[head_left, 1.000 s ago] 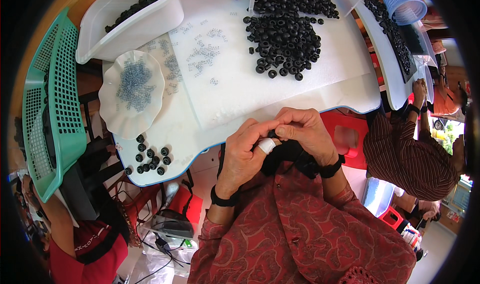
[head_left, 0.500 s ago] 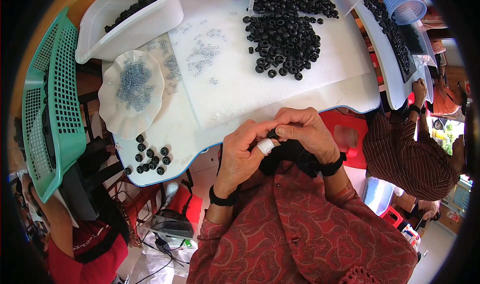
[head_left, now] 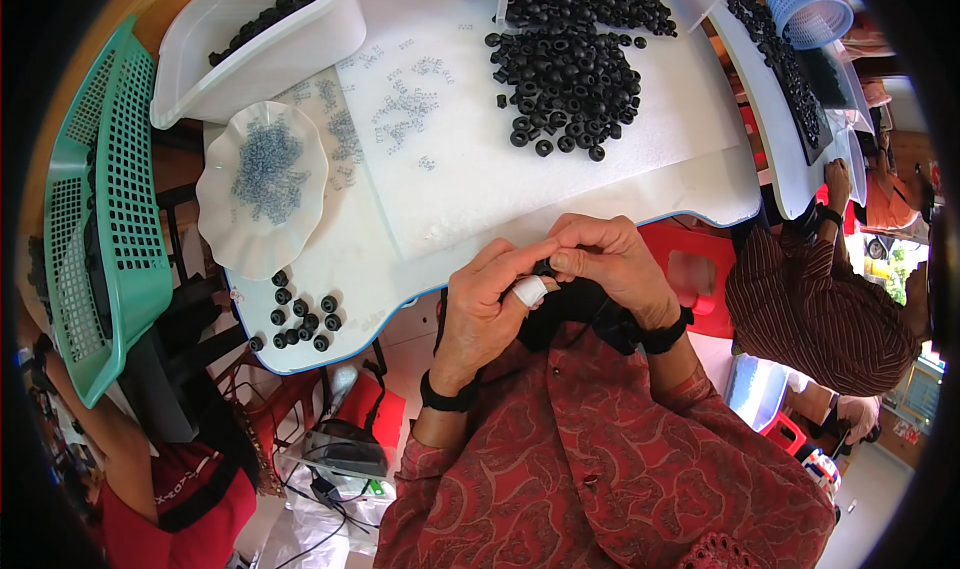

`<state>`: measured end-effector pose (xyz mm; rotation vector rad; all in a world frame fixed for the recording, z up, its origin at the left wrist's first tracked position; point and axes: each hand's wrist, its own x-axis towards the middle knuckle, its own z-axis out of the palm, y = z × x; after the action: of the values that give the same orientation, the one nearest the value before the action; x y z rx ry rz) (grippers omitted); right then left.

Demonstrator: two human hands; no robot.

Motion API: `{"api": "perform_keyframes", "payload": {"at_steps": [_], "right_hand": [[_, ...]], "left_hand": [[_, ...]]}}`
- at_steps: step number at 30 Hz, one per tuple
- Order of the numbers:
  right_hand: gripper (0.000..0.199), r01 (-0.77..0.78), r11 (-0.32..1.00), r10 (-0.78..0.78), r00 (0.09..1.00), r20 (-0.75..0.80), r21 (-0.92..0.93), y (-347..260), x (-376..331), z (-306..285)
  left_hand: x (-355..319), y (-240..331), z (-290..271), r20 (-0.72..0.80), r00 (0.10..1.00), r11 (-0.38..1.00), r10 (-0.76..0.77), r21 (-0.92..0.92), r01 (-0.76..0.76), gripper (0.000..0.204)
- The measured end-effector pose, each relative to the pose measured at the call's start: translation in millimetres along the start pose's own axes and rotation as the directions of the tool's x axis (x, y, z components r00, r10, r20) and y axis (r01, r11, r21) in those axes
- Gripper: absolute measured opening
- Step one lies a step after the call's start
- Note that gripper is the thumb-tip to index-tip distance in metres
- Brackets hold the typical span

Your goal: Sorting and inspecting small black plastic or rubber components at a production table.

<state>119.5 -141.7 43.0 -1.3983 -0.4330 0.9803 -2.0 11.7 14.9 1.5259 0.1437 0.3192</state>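
In front of my chest, just off the table's near edge, my left hand (head_left: 480, 314) and my right hand (head_left: 612, 267) meet fingertip to fingertip. Both are closed on one small round black part (head_left: 543, 267), mostly covered by the fingers. A white wrap (head_left: 529, 290) sits on a finger of my left hand. Beyond my hands a large heap of similar black parts (head_left: 570, 89) is spread over a white sheet (head_left: 450, 204). Small clear springs (head_left: 405, 109) lie loose on that sheet. More springs (head_left: 268, 169) fill the middle of a scalloped white plate (head_left: 222, 214) to the left.
Several black parts (head_left: 303, 319) stand at the table's left corner. A white tub (head_left: 260, 59) and a green basket (head_left: 135, 209) are at the left. A person in a striped shirt (head_left: 820, 304) works at the right table; another person in red (head_left: 190, 509) is at lower left.
My hands stay almost in place, with only a slight shift of the fingers around the black part. At lower left, the other person's arm has moved a little.
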Motion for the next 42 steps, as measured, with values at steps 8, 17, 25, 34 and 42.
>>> {"api": "perform_keyframes", "payload": {"at_steps": [8,17,25,34,42], "right_hand": [[0.011,0.061,0.998,-0.061,0.996,-0.071,-0.006,4,0,13],[0.013,0.052,0.996,-0.043,0.991,-0.123,0.071,13,-1,21],[0.029,0.315,0.947,-0.319,0.946,-0.057,-0.071,16,-4,31],[0.046,0.429,0.751,-0.496,0.868,0.0,-0.503,7,-5,40],[0.039,0.485,0.633,-0.61,0.792,-0.003,-0.604,9,-4,39]], "left_hand": [[-2,0,4,-0.082,0.996,0.992,-0.02,-0.124,0.01,0.037],[-3,4,0,-0.119,0.992,0.994,-0.033,-0.11,0.02,0.035],[-6,-1,-6,-0.146,0.986,0.974,-0.085,-0.221,0.052,0.031],[-8,-4,-9,-0.138,0.982,0.933,-0.132,-0.352,0.075,0.029],[-9,-2,-12,-0.066,0.978,0.843,-0.2,-0.52,0.137,0.029]]}}
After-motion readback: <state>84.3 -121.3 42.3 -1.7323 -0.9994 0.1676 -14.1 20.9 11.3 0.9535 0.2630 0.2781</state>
